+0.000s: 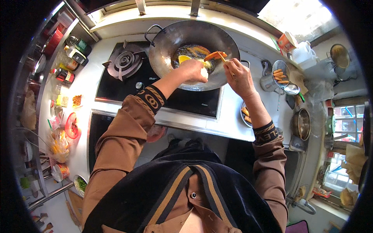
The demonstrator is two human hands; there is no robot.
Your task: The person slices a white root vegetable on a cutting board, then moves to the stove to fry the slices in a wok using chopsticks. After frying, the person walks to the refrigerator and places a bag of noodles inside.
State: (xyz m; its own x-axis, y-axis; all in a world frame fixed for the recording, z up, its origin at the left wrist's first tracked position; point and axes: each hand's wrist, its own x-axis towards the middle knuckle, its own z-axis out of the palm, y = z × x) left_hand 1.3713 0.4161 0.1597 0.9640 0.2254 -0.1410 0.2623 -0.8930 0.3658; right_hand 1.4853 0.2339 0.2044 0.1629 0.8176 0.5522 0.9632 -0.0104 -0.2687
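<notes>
A large two-handled steel wok (163,58) stands on the right burner, with dark oil and frying food in its bottom. My left hand (191,71) is over the wok's near side, its fingers closed around a small pale piece of food (204,73), mostly hidden. A yellow piece (184,59) shows just beyond that hand. Over the wok's right side, my right hand (240,77) grips wooden chopsticks (221,56). At their tips is a browned, elongated fried piece (214,56), above the oil. More browned pieces (201,50) lie in the oil toward the far side.
The left burner (125,60) is bare. A strainer (281,65) of fried sticks rests on a metal pot (267,84) at right; a bowl (243,116) of fried pieces sits below my right forearm. Bottles (65,75) and a red basket (72,125) line the left counter.
</notes>
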